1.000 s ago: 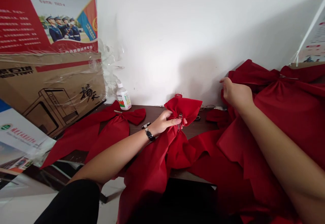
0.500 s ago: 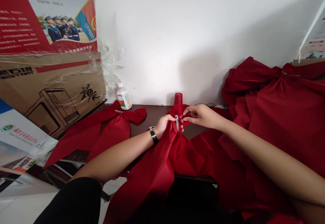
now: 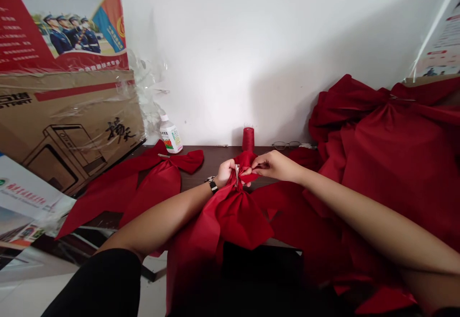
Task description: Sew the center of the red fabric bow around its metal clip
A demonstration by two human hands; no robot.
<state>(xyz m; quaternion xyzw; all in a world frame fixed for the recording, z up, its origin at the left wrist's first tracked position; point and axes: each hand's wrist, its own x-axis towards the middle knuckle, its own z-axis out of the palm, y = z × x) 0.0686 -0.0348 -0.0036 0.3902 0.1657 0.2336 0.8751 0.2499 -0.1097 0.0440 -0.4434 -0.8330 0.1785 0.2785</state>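
A gathered red cloth bow (image 3: 239, 216), cinched at its knot by a slim metal clip (image 3: 236, 174), is held over the dark wooden table (image 3: 215, 160). The left hand (image 3: 226, 173) and right hand (image 3: 275, 165) reach in from 8 and 3 o'clock, fingers closed on the knot. A red thread spool (image 3: 247, 139) stands at 12 o'clock; a heap of red cloth bows (image 3: 388, 140) lies at 2 o'clock.

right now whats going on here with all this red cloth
A person is working with both hands on a red cloth bow at a dark wooden table. Their left hand and right hand meet at its gathered centre, where a metal clip shows. Another red bow lies flat on the table to the left, a heap of red bows sits to the right, and a red spool stands by the wall.
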